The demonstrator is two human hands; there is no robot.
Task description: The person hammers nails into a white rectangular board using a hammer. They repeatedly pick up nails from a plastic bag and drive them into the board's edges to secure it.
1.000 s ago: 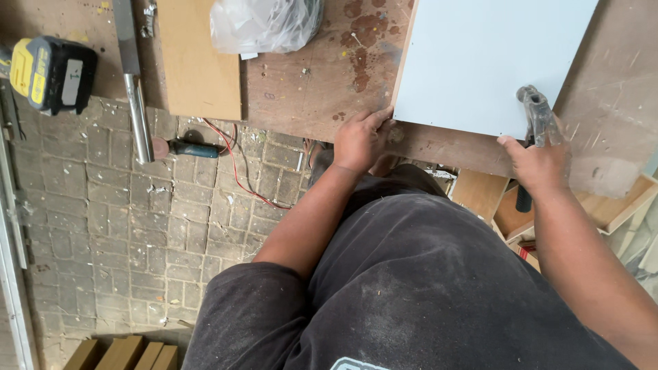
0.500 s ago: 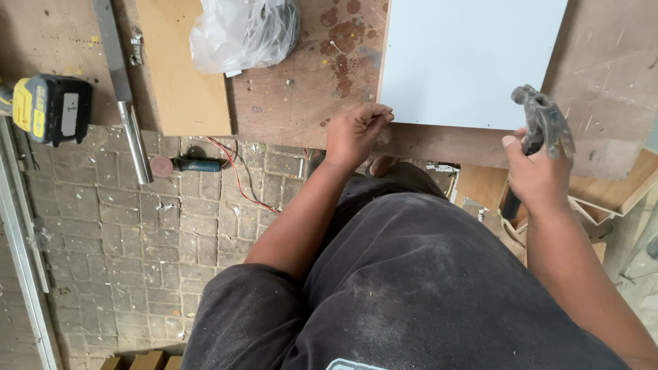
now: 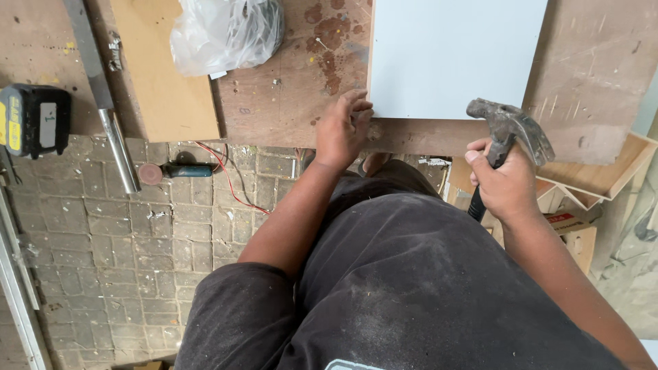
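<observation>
Head view: right hand (image 3: 506,185) grips a hammer (image 3: 510,130) raised just off the bench (image 3: 288,103) edge; left hand (image 3: 343,130), fingers curled together, touches the white panel's (image 3: 456,55) corner.

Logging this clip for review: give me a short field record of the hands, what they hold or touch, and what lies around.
left hand: fingertips at the near left corner of the white panel
right hand: gripping a claw hammer, head raised
surface: stained wooden workbench
nearby: plastic bag, plywood board, battery pack
floor: brick paving
</observation>
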